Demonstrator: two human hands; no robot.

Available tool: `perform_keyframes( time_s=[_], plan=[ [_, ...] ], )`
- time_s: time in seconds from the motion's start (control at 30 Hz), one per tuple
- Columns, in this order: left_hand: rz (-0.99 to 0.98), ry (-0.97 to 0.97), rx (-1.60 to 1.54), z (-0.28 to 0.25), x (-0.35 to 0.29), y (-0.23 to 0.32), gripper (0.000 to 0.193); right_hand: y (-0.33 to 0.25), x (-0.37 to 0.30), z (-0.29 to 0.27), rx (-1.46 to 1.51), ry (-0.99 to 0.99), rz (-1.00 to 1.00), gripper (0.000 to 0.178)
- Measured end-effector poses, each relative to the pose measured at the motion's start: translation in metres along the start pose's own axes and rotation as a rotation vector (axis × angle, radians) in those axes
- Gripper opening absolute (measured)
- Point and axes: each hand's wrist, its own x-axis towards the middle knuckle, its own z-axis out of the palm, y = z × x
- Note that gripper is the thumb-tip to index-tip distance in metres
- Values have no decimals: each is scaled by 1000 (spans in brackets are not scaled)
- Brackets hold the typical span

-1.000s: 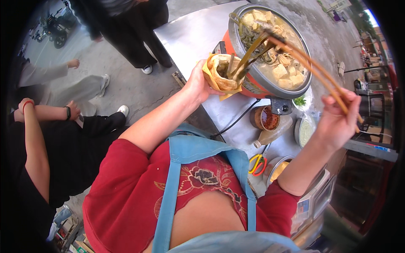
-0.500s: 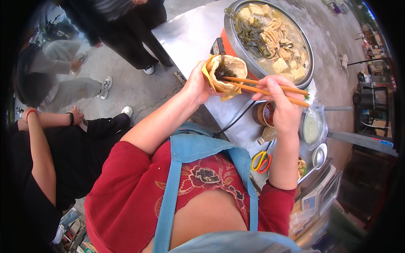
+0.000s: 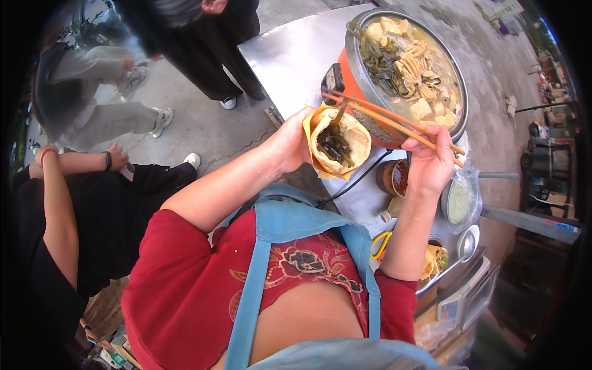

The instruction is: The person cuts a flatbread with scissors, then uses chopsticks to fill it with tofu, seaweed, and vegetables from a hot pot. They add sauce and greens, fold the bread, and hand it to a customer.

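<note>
My left hand (image 3: pixel 291 142) is closed around a flatbread pocket (image 3: pixel 358 137) wrapped in yellow paper (image 3: pixel 310 131), its mouth facing up. Dark kelp strips (image 3: pixel 333 147) lie inside, and one strip rises over the rim toward the chopstick tips. A pair of wooden chopsticks (image 3: pixel 398 121) is gripped in my right hand (image 3: pixel 430 163), their tips above the bread's far edge. Just beyond stands an orange electric pot (image 3: pixel 351 75) with a metal rim, full of broth, tofu chunks (image 3: pixel 421 110), more kelp (image 3: pixel 381 64) and pale tofu-skin strips (image 3: pixel 412 65).
On the metal table (image 3: pixel 280 49) right of me are a jar of red chili sauce (image 3: pixel 400 177), a bowl of pale green food (image 3: pixel 457 203), a ladle (image 3: pixel 468 242), yellow-handled scissors (image 3: pixel 380 245) and another filled flatbread (image 3: pixel 435 261). A dark cord (image 3: pixel 357 176) crosses the table. People (image 3: pixel 197 55) are at the left.
The chopsticks have come out of the bread and lifted above its far edge. The pocket has tipped so its kelp filling shows more. My right hand has moved slightly lower and to the right.
</note>
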Motion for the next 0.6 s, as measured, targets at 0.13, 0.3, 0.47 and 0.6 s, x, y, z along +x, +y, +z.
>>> perform_keyframes(
  time_s=[0.13,0.3,0.47,0.6],
  plan=[
    [-21,3,-151,-4,8,-4,44,-27,-5,-6,109,32,-76,30],
    [7,-52,-221,-3,22,-15,54,-47,-25,-4,3,-59,-109,32],
    [134,-62,-233,5,25,-20,48,-37,-40,5,-339,-18,18,27],
    [156,-64,-182,15,29,-32,47,-30,-50,15,-499,-43,51,25]
  ],
)
